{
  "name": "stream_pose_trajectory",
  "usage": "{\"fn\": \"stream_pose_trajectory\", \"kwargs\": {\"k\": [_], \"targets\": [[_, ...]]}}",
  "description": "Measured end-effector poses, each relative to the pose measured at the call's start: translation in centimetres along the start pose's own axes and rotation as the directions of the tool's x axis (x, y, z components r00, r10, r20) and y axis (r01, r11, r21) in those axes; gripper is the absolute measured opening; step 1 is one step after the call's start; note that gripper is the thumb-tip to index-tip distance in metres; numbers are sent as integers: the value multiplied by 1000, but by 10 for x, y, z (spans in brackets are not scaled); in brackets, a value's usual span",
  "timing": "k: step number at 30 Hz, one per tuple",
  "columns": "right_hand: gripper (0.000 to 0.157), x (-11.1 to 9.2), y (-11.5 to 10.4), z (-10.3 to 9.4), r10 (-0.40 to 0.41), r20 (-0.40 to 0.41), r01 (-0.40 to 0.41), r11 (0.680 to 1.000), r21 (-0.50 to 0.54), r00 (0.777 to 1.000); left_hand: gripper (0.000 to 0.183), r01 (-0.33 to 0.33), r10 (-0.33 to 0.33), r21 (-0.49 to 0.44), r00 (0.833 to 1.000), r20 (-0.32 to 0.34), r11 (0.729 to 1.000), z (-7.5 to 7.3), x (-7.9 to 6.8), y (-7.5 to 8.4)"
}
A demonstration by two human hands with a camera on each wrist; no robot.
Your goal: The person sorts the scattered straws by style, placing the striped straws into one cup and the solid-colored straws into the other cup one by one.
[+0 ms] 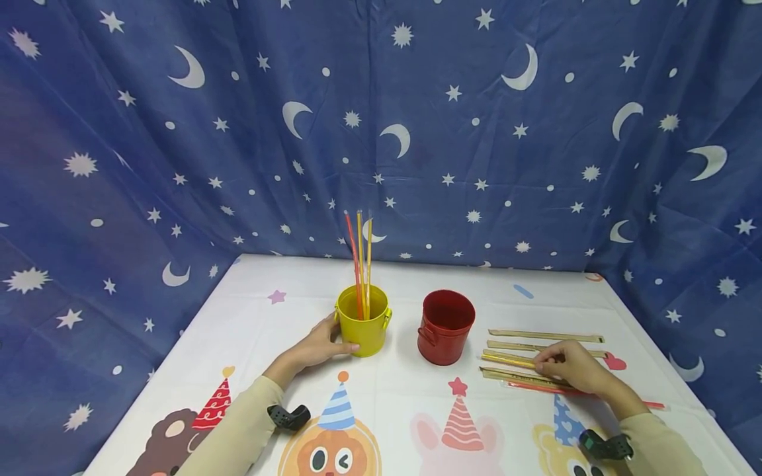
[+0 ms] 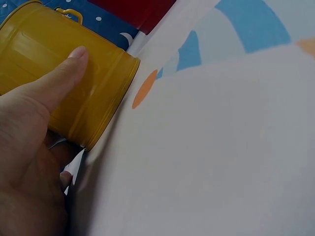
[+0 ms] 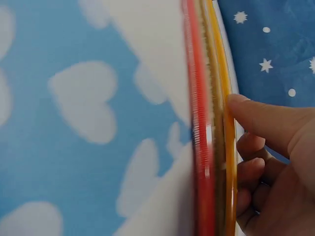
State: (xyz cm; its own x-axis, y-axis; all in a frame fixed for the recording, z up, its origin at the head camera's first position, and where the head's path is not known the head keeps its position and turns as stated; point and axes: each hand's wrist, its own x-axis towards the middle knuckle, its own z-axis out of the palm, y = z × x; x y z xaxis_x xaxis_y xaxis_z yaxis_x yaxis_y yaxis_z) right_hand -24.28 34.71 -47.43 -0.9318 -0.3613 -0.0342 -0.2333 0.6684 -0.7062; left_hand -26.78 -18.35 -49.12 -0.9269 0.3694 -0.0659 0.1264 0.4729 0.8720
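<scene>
Yellow and upright, a handled bucket (image 1: 364,338) stands on the printed tablecloth (image 1: 286,277), gripped at its side by the person's left hand (image 1: 318,347). One red stick (image 1: 355,264) and two yellow sticks (image 1: 368,264) lean inside it. The right hand (image 1: 574,365) pinches a slim yellow stick (image 3: 230,172) among tan sticks (image 1: 544,336) and a red wrapped stick (image 1: 653,404), right of the red bucket (image 1: 443,344).

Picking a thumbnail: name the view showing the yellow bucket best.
The head view: the yellow bucket is uncropped there, its open mouth visible. The left wrist view crops it at the edge; the right wrist view lacks it.
</scene>
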Motion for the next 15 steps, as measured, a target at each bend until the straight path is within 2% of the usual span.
{"fn": "stream_pose_trajectory", "kwargs": {"k": [7, 15], "targets": [[15, -2, -10, -11, 33, -57, -33, 999, -5, 998, 101, 5, -5, -5, 1000, 2, 1000, 3, 0, 0], [30, 0, -24, -27, 84, -74, -76, 990, 115, 994, 101, -7, 7, -1, 1000, 1, 1000, 1, 1, -1]]}}
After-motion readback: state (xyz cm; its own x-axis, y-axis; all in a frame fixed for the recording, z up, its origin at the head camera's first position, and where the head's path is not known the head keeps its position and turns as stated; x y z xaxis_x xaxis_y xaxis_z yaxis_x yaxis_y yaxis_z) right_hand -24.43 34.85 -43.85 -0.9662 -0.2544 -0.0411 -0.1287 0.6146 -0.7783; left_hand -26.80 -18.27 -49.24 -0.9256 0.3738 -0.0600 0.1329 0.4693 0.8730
